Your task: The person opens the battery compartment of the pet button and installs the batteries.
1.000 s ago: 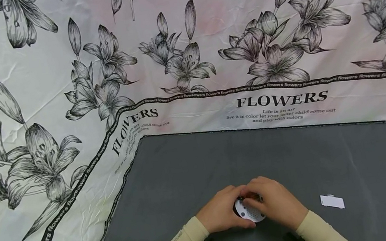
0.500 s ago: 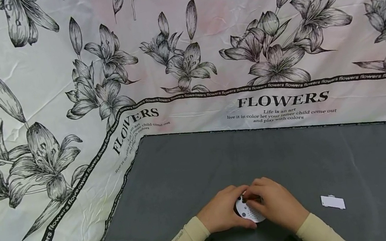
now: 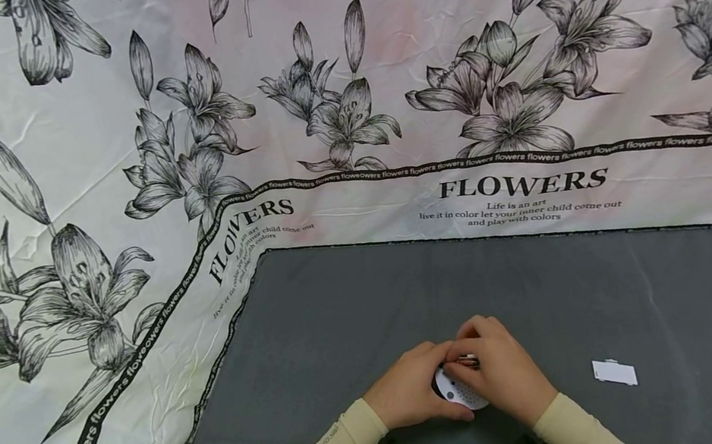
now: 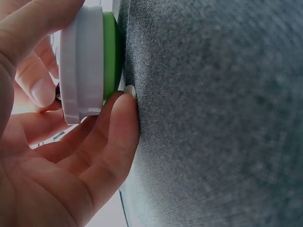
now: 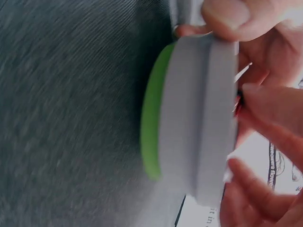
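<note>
White round device [image 3: 459, 392]: near grey cloth [image 3: 408, 291], green side down, dotted face up, between 2 hands.
Left hand [image 3: 411, 386]: curled round the device's rim.
Right hand [image 3: 505, 368]: pinching a small dark piece [image 3: 470, 361] at the upper face, mostly hidden, perhaps a battery.
White flat piece [image 3: 615, 373]: lying on the cloth, right of both hands.

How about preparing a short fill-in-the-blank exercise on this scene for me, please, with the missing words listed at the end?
1. The left hand grips a white device whose coloured base is ____.
2. A flat white piece lies on the grey surface, to the ____ of both hands.
3. The largest printed letters on the floral cloth spell ____.

Missing words: green; right; FLOWERS.
</note>
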Motion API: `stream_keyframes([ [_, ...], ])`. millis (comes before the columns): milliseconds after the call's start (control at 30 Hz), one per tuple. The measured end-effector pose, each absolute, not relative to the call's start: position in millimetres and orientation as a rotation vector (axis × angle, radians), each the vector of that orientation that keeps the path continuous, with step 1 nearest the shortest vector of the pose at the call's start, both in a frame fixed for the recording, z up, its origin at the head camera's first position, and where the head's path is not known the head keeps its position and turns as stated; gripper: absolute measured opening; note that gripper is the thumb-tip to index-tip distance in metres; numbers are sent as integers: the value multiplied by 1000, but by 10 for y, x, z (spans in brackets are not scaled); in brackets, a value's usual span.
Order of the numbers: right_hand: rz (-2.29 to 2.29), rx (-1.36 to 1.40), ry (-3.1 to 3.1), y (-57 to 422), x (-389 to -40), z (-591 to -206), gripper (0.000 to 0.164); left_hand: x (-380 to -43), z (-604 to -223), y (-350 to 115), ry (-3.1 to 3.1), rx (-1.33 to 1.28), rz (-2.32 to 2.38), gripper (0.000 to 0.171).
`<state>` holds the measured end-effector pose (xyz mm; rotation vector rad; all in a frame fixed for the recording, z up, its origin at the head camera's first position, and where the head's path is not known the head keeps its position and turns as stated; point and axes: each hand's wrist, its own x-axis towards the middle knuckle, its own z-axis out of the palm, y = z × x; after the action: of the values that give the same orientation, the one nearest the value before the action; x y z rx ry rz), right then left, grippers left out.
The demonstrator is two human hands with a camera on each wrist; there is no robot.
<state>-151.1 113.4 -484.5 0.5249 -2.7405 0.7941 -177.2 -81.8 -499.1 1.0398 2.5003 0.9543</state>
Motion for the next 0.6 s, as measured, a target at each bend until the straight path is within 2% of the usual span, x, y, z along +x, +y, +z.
stream_keyframes([
  [200, 906, 412, -2828, 1112, -1518, -4830, 19, -1756, -4977, -807, 2507, 1040, 941, 78],
  [600, 947, 357, -2851, 1108, -1478, -4817, 14, -1764, -4986, -797, 2533, 1080, 932, 76],
])
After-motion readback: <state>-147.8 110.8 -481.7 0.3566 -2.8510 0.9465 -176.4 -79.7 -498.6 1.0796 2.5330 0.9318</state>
